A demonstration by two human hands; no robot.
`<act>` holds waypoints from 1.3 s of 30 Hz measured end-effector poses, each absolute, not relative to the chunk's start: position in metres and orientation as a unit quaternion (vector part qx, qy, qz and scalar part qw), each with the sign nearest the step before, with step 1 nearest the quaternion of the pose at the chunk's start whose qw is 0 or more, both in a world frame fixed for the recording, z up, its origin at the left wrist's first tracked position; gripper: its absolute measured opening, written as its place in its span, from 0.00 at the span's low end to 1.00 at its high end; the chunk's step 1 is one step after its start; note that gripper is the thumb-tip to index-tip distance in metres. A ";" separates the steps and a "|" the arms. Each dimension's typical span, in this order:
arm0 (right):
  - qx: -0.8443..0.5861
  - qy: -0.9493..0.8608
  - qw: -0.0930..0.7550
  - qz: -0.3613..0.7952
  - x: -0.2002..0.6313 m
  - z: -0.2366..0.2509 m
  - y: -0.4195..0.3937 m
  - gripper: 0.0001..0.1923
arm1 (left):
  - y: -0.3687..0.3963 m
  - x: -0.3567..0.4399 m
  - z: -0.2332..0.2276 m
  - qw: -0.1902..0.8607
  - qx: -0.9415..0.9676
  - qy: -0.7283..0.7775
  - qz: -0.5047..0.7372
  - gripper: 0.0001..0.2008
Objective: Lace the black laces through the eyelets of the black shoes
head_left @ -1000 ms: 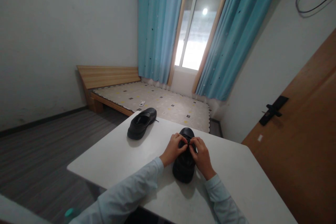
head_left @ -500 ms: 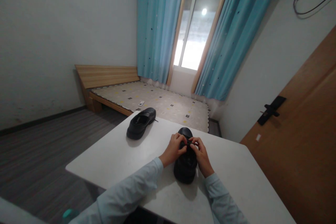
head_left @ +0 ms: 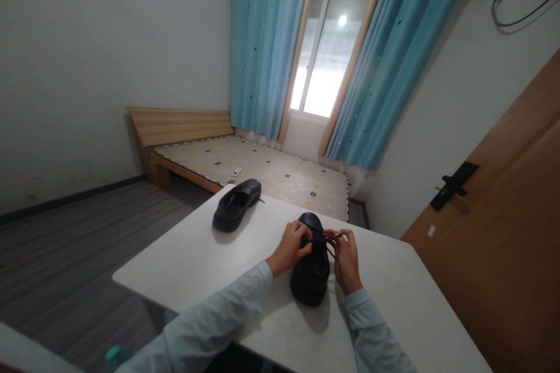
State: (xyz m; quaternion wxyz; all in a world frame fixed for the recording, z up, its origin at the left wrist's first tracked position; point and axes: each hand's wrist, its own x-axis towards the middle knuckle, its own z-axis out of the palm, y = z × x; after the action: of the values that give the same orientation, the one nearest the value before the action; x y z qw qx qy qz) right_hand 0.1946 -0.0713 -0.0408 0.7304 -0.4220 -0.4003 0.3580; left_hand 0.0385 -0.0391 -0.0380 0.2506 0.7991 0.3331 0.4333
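A black lace-up shoe (head_left: 310,282) stands on the white table (head_left: 184,256) with its toe pointing away from me. From its left side, my left hand (head_left: 292,246) pinches at the lacing on top, fingers closed; the part between its fingertips is mostly hidden. My right hand (head_left: 345,256) is just right of the shoe, thumb and finger closed on a dark shoelace (head_left: 331,239) drawn out sideways from the lacing. The matching black shoe (head_left: 236,205) rests farther off to the left, near the table's far edge, and neither hand touches it.
Beyond the table is a bed (head_left: 271,169) with a patterned mattress and a small white remote-like object (head_left: 237,172) on it. Blue curtains (head_left: 266,46) frame the window. A wooden door (head_left: 503,233) stands on the right. Something green (head_left: 114,355) shows at lower left.
My right hand has moved right, away from the top of the shoe, pulling the shoelace out to the side. My left hand stays at the lacing.
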 end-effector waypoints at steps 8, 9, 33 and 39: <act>-0.435 -0.316 0.756 0.374 0.218 -0.034 -0.076 0.12 | -0.040 0.038 -0.036 0.266 0.796 0.333 0.431 0.07; -0.439 -0.320 0.753 0.372 0.223 -0.034 -0.076 0.13 | -0.040 0.038 -0.036 0.267 0.796 0.332 0.431 0.07; -0.504 -0.660 0.521 0.196 0.207 -0.037 -0.088 0.12 | -0.042 0.032 -0.033 0.304 0.814 0.281 0.407 0.07; -0.514 -0.649 0.535 0.170 0.208 -0.036 -0.088 0.13 | -0.041 0.034 -0.034 0.369 0.775 0.252 0.446 0.07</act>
State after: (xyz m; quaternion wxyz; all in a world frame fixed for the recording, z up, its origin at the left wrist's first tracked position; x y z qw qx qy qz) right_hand 0.2082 -0.0880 -0.0361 0.5351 -0.5139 -0.6486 0.1699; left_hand 0.0339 -0.0411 -0.0338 0.3690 0.7753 0.2521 0.4462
